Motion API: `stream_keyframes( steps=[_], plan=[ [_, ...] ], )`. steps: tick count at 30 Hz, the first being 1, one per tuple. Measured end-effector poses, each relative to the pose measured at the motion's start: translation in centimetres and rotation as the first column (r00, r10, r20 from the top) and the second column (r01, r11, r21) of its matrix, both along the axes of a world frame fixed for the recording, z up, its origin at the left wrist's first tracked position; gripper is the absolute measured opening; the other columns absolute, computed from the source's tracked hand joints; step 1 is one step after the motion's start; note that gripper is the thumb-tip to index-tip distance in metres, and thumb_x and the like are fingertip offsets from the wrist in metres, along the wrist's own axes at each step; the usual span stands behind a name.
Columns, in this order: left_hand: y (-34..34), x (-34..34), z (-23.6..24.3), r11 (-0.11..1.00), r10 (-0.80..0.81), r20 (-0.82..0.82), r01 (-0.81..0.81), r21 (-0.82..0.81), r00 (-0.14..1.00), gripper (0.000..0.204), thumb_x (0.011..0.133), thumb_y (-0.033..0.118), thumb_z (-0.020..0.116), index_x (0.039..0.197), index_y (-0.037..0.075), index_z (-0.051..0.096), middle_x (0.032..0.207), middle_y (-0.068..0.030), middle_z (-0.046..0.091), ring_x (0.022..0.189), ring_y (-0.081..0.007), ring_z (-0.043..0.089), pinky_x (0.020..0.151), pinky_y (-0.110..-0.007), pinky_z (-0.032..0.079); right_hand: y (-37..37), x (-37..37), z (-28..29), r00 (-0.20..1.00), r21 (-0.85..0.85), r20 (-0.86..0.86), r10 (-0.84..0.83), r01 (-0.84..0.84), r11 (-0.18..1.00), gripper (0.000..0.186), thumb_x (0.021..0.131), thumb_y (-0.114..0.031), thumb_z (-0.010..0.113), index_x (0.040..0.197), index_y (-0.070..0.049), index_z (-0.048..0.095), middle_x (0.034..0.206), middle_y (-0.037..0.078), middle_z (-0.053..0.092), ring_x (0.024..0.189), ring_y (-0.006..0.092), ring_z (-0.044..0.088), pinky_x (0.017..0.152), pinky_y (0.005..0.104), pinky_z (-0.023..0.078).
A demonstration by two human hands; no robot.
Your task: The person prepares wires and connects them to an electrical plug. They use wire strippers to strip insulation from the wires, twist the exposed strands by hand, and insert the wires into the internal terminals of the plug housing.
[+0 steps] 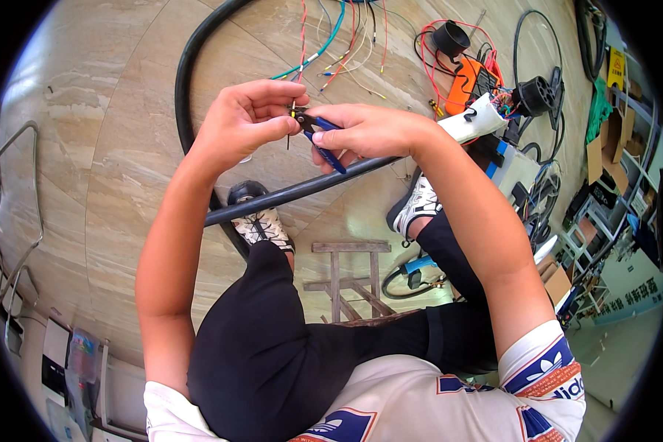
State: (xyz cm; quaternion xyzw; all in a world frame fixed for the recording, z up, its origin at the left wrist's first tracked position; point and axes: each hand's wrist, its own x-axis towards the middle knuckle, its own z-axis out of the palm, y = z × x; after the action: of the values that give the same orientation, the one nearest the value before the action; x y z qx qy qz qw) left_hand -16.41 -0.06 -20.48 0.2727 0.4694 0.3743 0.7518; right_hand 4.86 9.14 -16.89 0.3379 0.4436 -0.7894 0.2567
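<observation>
My left hand [232, 125] pinches a thin red wire [303, 37] between thumb and fingertips; a narrow dark strip hangs below the thumb. Closed around the blue handles of small cutting pliers [331, 159], my right hand [379, 129] holds their dark jaws against the wire near the left fingertips. Whether the jaws have closed on it is too small to tell. A teal wire [324, 46] runs up beside the red one. Several thin coloured wires [353, 55] fan out on the floor just beyond my hands.
A thick black cable [302, 193] loops around my feet. To the right are an orange multimeter [462, 87], a black round cap [450, 38] and a white housing [475, 121] with a round black connector [535, 96]. A wooden stool [350, 247] stands beneath me; cluttered shelves [604, 221] line the far right.
</observation>
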Motion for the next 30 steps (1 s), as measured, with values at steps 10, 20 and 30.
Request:
stream_keyframes(
  steps=[10,20,30],
  plan=[
    [0.0,0.0,-0.1,1.0,0.002,0.02,-0.001,-0.003,1.0,0.043,0.083,-0.005,0.069,0.125,-0.004,0.06,0.116,-0.0142,0.067,0.096,-0.0186,0.069,0.086,-0.03,0.056,-0.1,0.1,-0.6,0.997,0.104,-0.04,0.063,-0.058,0.993,0.025,0.101,-0.028,0.046,0.117,-0.009,0.051,0.081,0.001,0.053,0.07,0.0115,0.054,0.063,0.0306,0.046],
    [-0.2,0.2,-0.1,0.999,0.034,0.012,-0.034,-0.001,0.999,0.042,0.082,-0.001,0.072,0.123,-0.005,0.061,0.113,-0.0107,0.068,0.092,-0.0136,0.069,0.082,-0.025,0.054,-0.4,-0.1,0.2,0.998,0.207,-0.028,0.061,-0.054,0.977,0.024,0.102,-0.028,0.046,0.115,-0.008,0.051,0.077,-0.001,0.048,0.068,0.0115,0.049,0.063,0.0291,0.045],
    [-0.2,0.4,0.0,0.998,0.07,0.012,-0.07,0.005,0.998,0.043,0.083,-0.002,0.072,0.124,-0.005,0.061,0.113,-0.0114,0.069,0.091,-0.0124,0.068,0.081,-0.025,0.054,-0.8,0.1,-0.2,0.998,0.071,-0.043,-0.036,0.039,0.997,0.021,0.102,-0.024,0.047,0.115,-0.008,0.053,0.083,0.001,0.058,0.07,0.0104,0.056,0.065,0.0275,0.046]
  ],
)
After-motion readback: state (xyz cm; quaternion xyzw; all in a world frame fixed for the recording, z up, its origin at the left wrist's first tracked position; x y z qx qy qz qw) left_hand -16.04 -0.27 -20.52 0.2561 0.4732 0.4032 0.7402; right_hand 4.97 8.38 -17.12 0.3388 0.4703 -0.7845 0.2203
